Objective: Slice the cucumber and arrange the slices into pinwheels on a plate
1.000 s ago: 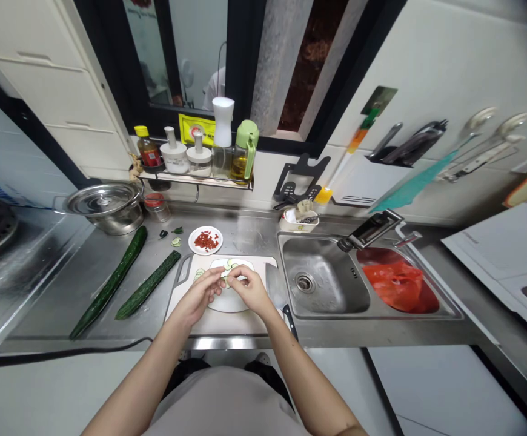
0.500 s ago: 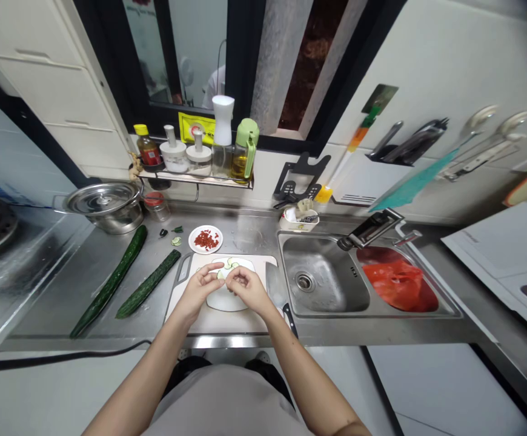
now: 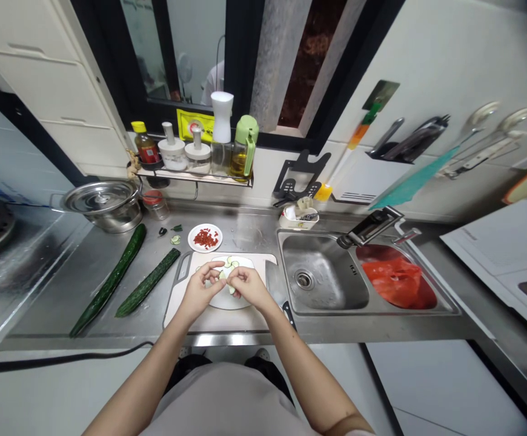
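My left hand [image 3: 198, 290] and my right hand [image 3: 246, 285] meet over a white plate [image 3: 227, 299] on a pale cutting board [image 3: 227, 318]. Both pinch thin cucumber slices [image 3: 225, 277] between their fingertips, just above the plate. More slices [image 3: 231, 262] lie along the plate's far rim. A cleaver [image 3: 276, 286] lies flat on the board's right edge, its black handle toward me.
Two long cucumbers [image 3: 110, 280] [image 3: 149, 282] lie on the steel counter at left. A small dish of red bits [image 3: 205, 238] sits behind the board. A steel pot [image 3: 103, 205] is far left; a sink [image 3: 320, 280] with a red bag [image 3: 397, 281] is at right.
Both hands have drawn a little closer together over the plate, still pinching slices; the view has shifted slightly.
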A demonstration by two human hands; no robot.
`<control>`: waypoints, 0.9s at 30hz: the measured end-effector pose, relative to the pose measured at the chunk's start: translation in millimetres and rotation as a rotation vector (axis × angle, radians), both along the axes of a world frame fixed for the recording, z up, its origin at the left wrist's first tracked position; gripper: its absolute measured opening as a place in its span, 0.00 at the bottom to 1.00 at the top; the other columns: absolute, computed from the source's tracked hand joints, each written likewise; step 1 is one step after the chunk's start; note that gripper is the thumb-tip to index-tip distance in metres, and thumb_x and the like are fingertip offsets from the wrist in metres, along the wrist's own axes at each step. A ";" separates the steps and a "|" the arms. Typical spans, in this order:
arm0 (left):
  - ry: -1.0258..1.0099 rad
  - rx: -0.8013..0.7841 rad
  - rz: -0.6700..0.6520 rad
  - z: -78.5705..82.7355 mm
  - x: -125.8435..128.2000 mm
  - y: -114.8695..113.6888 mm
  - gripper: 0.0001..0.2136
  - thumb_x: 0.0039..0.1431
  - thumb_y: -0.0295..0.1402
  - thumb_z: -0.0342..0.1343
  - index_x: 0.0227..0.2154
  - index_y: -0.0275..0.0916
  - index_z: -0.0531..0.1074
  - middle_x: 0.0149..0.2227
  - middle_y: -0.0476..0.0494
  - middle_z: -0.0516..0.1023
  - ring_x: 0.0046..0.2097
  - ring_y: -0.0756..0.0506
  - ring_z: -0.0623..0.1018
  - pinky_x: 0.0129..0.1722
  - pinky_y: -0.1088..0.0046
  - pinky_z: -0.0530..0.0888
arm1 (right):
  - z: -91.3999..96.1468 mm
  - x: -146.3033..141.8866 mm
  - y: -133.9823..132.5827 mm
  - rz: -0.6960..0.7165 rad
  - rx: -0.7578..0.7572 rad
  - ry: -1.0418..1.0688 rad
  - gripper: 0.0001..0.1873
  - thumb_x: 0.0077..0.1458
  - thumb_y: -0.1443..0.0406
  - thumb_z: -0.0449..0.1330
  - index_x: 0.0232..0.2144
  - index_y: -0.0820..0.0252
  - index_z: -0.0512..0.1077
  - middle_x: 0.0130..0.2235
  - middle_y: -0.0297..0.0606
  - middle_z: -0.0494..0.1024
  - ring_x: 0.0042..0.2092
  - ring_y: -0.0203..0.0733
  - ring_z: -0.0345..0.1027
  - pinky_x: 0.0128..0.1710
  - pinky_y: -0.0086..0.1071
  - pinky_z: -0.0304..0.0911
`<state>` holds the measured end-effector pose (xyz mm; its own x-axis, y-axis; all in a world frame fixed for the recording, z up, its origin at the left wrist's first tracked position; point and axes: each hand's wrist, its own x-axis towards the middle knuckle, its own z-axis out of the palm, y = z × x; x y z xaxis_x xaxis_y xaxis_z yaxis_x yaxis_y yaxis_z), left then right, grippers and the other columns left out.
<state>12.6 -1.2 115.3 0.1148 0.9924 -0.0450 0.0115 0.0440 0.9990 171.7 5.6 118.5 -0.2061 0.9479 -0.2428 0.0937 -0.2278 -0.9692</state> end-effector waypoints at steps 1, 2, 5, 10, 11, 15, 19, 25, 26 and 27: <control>0.017 0.015 0.011 -0.6 0.4 0.1 0.19 0.45 0.34 0.63 0.43 0.39 0.73 0.29 0.50 0.69 0.32 0.51 0.68 0.36 0.75 0.65 | -0.2 0.4 0.6 0.005 -0.009 -0.001 0.04 0.43 0.65 0.57 0.23 0.59 0.66 0.18 0.26 0.67 0.18 0.29 0.61 0.16 0.22 0.56; 0.024 0.021 0.018 -1.2 0.9 0.1 0.18 0.45 0.33 0.63 0.42 0.40 0.74 0.29 0.50 0.69 0.32 0.50 0.68 0.36 0.74 0.65 | -0.4 0.9 1.1 0.010 -0.015 0.001 0.03 0.43 0.65 0.57 0.23 0.59 0.66 0.17 0.26 0.67 0.17 0.30 0.61 0.17 0.22 0.57; -0.002 -0.011 0.038 -3.9 3.8 -0.1 0.16 0.43 0.33 0.63 0.39 0.39 0.75 0.28 0.51 0.68 0.31 0.50 0.68 0.36 0.75 0.64 | -1.5 3.2 2.0 0.028 -0.037 0.006 0.04 0.44 0.64 0.57 0.23 0.59 0.67 0.17 0.26 0.67 0.17 0.30 0.61 0.16 0.22 0.57; -0.058 -0.079 0.063 -12.1 10.4 -0.5 0.15 0.44 0.33 0.63 0.37 0.38 0.74 0.26 0.52 0.68 0.30 0.52 0.68 0.34 0.76 0.64 | -5.3 12.0 4.9 0.076 -0.087 -0.001 0.09 0.46 0.60 0.60 0.27 0.60 0.68 0.20 0.29 0.71 0.20 0.31 0.66 0.16 0.21 0.56; -0.063 -0.085 0.065 -14.2 11.7 -0.3 0.14 0.44 0.34 0.63 0.37 0.38 0.74 0.26 0.52 0.68 0.29 0.52 0.68 0.33 0.76 0.64 | -6.1 14.6 5.9 0.080 -0.088 -0.007 0.10 0.46 0.59 0.61 0.27 0.61 0.68 0.21 0.29 0.72 0.20 0.31 0.66 0.17 0.21 0.55; -0.087 -0.109 0.069 -24.5 17.0 1.7 0.14 0.45 0.36 0.63 0.36 0.38 0.73 0.25 0.53 0.68 0.28 0.52 0.68 0.31 0.77 0.64 | -10.1 25.5 11.2 0.064 -0.017 -0.044 0.12 0.47 0.58 0.60 0.29 0.60 0.69 0.21 0.28 0.69 0.21 0.30 0.63 0.18 0.22 0.55; -0.106 -0.127 0.065 -35.5 23.8 5.1 0.15 0.44 0.37 0.63 0.36 0.38 0.73 0.24 0.53 0.69 0.27 0.52 0.68 0.30 0.77 0.63 | -14.8 34.4 17.3 0.087 0.121 -0.107 0.09 0.48 0.60 0.59 0.29 0.60 0.71 0.22 0.27 0.68 0.22 0.30 0.59 0.23 0.24 0.56; -0.045 -0.154 0.100 -56.4 38.3 14.8 0.13 0.42 0.36 0.63 0.31 0.37 0.73 0.24 0.52 0.71 0.27 0.53 0.68 0.32 0.76 0.65 | -25.0 48.0 30.9 0.127 0.251 -0.320 0.04 0.46 0.64 0.59 0.25 0.61 0.71 0.22 0.27 0.68 0.25 0.31 0.58 0.27 0.24 0.54; -0.020 -0.160 0.101 -61.2 40.9 17.4 0.13 0.41 0.36 0.63 0.30 0.36 0.73 0.25 0.51 0.71 0.27 0.53 0.69 0.32 0.76 0.65 | -27.2 50.6 33.8 0.134 0.265 -0.370 0.04 0.46 0.65 0.60 0.24 0.61 0.71 0.22 0.27 0.67 0.25 0.30 0.57 0.27 0.24 0.53; 0.009 -0.167 0.096 -66.4 43.3 20.0 0.12 0.41 0.37 0.63 0.30 0.37 0.73 0.25 0.51 0.72 0.27 0.52 0.69 0.33 0.76 0.66 | -29.4 53.3 36.6 0.143 0.276 -0.420 0.03 0.46 0.66 0.60 0.24 0.61 0.71 0.22 0.26 0.67 0.25 0.30 0.57 0.27 0.24 0.52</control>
